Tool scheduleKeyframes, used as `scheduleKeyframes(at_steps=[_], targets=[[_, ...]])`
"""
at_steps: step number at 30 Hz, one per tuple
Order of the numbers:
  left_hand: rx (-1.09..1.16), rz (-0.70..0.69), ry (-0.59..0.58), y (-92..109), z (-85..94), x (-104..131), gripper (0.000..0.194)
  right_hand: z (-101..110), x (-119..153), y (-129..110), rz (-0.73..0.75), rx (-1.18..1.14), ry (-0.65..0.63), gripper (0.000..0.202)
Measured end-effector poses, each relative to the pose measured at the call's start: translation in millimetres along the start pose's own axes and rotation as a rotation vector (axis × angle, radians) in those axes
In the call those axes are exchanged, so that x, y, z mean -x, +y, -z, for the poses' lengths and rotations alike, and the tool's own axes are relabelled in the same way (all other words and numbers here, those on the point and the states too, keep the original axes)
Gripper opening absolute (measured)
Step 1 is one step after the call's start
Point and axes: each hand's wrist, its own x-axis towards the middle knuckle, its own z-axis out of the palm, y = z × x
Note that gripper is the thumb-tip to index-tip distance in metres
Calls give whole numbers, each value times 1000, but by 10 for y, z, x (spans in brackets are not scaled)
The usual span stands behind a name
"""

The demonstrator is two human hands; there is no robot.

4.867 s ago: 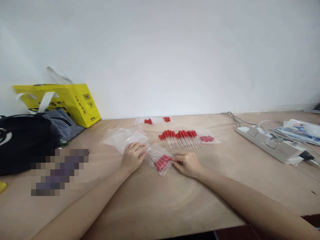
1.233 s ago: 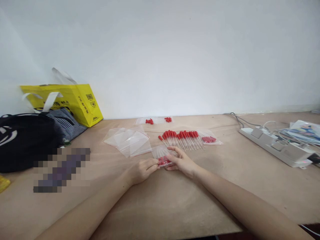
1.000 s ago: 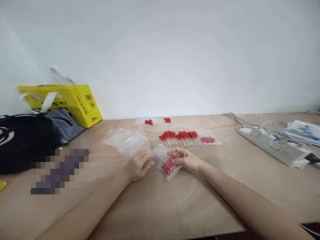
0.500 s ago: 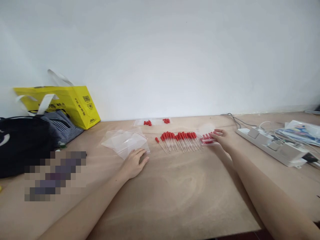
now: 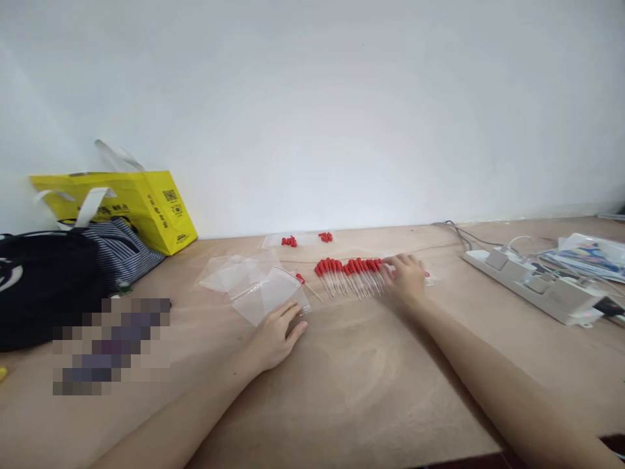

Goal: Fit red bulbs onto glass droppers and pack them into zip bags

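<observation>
My left hand (image 5: 280, 335) rests with its fingers apart on the near edge of a clear zip bag (image 5: 268, 290), one of several flat bags. A single red-topped clear dropper (image 5: 301, 278) lies beside the bag's right corner. Several more red-topped droppers (image 5: 349, 268) lie side by side in a row at the centre. Over the right end of that row is my right hand (image 5: 405, 277), blurred, its fingertips hidden. Part of another clear bag (image 5: 432, 281) shows just right of it. Two clusters of red tops (image 5: 289, 241) sit in a bag near the wall.
A yellow bag (image 5: 166, 215), a striped pouch (image 5: 120, 251) and a black bag (image 5: 49, 283) stand at the left. On the right lie a white power strip (image 5: 532, 286) with cables and a flat packet (image 5: 590, 255).
My left hand has slid right and nearer with the top zip bag. My right hand has moved left from the filled bag, over the row's right end. The single dropper has shifted slightly left.
</observation>
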Motion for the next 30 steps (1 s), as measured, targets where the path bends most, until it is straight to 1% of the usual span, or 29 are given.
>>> scheduleKeyframes(at_steps=[1, 3, 5, 7, 9, 11, 12, 14, 16, 18, 20, 22, 24, 26, 27, 28, 30], targets=[[0, 5, 19, -30, 0, -4, 29, -25, 47, -146, 97, -28, -18, 15], [-10, 7, 49, -142, 1, -17, 27, -64, 139, -427, 225, -92, -54, 13], [-11, 7, 51, -281, 10, -31, 29, -92, 201, -683, 289, -134, -160, 12], [-13, 37, 31, -385, 34, -46, 29, -117, 213, -912, 274, -134, -316, 11], [-17, 105, 0, -417, 77, -59, 31, -153, 173, -1118, 257, -127, -359, 11], [4, 164, -61, -380, 136, -69, 35, -210, 100, -1298, 219, -110, -413, 12], [27, 170, -107, -346, 168, -73, 39, -246, 60, -1378, 204, -102, -431, 14], [56, 147, -210, -277, 223, -78, 44, -328, -15, -1517, 169, -80, -477, 17], [45, 120, -283, -234, 253, -81, 41, -410, -71, -1626, 132, -53, -521, 17], [8, 102, -330, -225, 254, -85, 32, -475, -102, -1710, 89, -30, -557, 14], [-48, 103, -342, -239, 239, -90, 26, -507, -116, -1774, 48, -19, -577, 14], [-114, 107, -293, -256, 230, -96, 23, -497, -123, -1819, 12, -18, -578, 17], [-145, 122, -202, -262, 236, -104, 23, -439, -133, -1830, -6, -30, -563, 22], [-117, 152, -138, -248, 252, -114, 29, -342, -148, -1784, -3, -55, -550, 25], [-84, 176, -124, -231, 261, -120, 31, -283, -156, -1732, 7, -68, -548, 25], [-40, 202, -119, -207, 267, -125, 33, -221, -162, -1660, 19, -93, -544, 27], [84, 262, -125, -137, 269, -134, 31, -98, -158, -1458, 38, -162, -528, 40]])
